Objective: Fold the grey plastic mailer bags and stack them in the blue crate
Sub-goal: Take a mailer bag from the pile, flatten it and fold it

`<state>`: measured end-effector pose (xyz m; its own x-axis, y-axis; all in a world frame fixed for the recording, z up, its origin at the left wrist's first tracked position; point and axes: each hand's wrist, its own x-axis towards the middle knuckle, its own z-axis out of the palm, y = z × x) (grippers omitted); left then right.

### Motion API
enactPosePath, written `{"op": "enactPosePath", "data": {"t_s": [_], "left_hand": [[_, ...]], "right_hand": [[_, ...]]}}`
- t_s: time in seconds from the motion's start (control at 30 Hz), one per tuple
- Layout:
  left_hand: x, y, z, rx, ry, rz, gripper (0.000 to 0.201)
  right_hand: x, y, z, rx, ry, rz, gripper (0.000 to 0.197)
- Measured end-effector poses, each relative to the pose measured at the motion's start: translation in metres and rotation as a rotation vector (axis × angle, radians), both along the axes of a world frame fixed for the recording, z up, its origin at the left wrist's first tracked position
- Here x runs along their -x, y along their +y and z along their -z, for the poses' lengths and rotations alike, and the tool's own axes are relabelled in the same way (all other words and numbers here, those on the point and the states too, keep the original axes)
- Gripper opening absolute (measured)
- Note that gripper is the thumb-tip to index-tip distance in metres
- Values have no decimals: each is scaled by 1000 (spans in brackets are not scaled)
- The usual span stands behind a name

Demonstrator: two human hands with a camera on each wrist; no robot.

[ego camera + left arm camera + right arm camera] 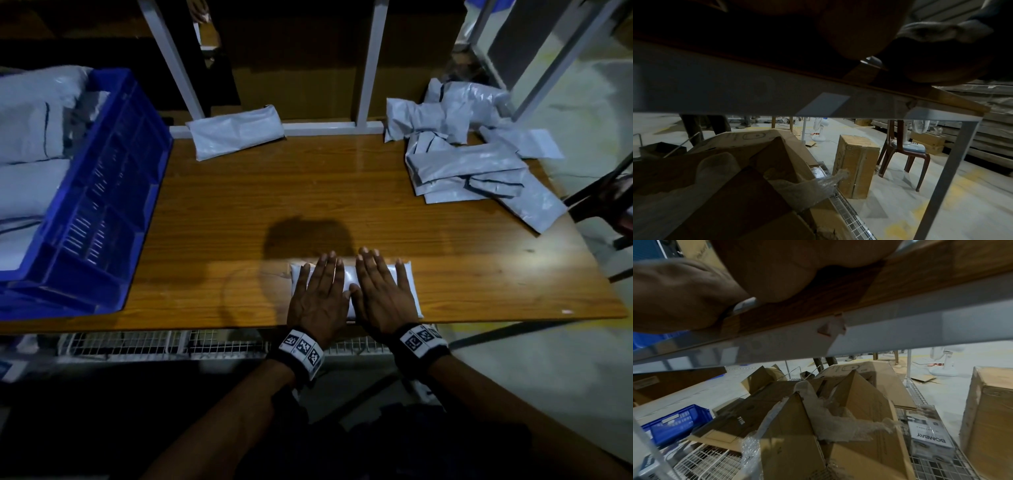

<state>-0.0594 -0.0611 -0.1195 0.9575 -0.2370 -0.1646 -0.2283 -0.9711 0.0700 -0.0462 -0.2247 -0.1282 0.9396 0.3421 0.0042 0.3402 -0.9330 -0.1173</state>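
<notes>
A folded grey mailer bag (407, 284) lies at the near edge of the wooden table (342, 205). My left hand (318, 291) and right hand (380, 291) lie flat on it side by side, fingers straight, pressing it down. The blue crate (102, 212) stands at the table's left end with folded grey bags (27, 161) stacked inside. A heap of loose grey mailer bags (469, 161) covers the far right of the table. Both wrist views look under the table edge; only the heel of each hand shows at the top.
One more folded grey bag (236, 132) lies at the table's far edge by the grey frame posts (368, 68). Cardboard boxes (838, 418) and a wire shelf (705, 464) sit under the table. A chair (904, 155) stands to the right.
</notes>
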Motion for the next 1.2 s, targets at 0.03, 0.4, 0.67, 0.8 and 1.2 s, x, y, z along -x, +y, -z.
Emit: {"op": "enactPosePath", "data": {"t_s": [0.03, 0.4, 0.67, 0.8, 1.2], "left_hand": [[-1, 0, 1, 0, -2, 2, 75], [-1, -2, -6, -51, 45, 13, 78], [-3, -3, -7, -80, 67, 11, 75], [-3, -2, -8, -69, 68, 3, 70], [-2, -2, -7, -77, 72, 2, 74]], "right_hand": [[0, 0, 0, -3, 11, 0, 65], [0, 2, 0, -18, 19, 13, 64], [-1, 2, 1, 19, 45, 15, 66], [-1, 2, -1, 22, 59, 15, 66], [-3, 2, 1, 39, 97, 13, 67]]}}
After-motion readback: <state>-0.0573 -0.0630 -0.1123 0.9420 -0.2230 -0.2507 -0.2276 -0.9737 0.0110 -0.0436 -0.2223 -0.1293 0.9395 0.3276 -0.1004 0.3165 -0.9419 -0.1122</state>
